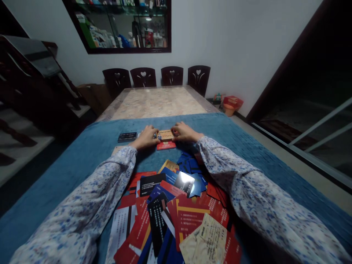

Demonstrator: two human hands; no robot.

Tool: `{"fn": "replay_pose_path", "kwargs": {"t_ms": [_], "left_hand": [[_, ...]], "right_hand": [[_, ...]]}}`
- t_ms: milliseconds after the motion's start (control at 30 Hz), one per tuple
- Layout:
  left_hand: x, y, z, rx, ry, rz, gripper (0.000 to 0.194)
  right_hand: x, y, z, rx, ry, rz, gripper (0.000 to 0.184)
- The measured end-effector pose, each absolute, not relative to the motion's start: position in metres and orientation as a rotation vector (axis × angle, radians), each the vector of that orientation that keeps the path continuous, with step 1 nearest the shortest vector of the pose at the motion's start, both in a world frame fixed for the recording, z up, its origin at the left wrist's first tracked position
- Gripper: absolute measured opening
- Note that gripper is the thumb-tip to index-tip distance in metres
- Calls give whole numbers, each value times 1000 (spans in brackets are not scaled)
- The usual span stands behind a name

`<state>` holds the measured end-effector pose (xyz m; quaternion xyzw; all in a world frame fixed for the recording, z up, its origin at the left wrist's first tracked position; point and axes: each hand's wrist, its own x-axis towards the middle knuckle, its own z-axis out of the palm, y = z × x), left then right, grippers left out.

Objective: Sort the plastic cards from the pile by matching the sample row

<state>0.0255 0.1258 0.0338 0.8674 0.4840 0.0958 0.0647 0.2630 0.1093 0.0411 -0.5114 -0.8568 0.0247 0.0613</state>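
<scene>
Both arms reach forward over the blue cloth. My left hand [147, 138] grips the left end of a stack of tan cards [165, 135], and my right hand [184, 132] has its fingers closed on the right end. Just in front of that stack, on the near side, lies a red card stack [166, 145]. A black card stack [127, 137] sits left of my left hand. Between my forearms spreads a loose pile of red, blue, black and cream cards, among them a black card [157, 220] and a cream card [211, 234].
A blue cloth [96, 161] covers the near part of the long table; its patterned top [162, 101] shows beyond. Several dark chairs [172, 76] line the far end. A pale card stack [117, 149] is partly hidden by my left sleeve. Glass doors [316, 121] stand at right.
</scene>
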Motion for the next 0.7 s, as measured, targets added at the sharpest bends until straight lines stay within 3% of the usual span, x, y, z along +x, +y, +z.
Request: {"fn": "replay_pose_path", "kwargs": {"t_ms": [533,700], "left_hand": [[36,144,39,2581,1609,14,49],[37,147,38,2559,1609,6,39]], "right_hand": [[256,137,40,-1713,-2618,148,46],[255,140,41,-1729,-2637,164,41]]}}
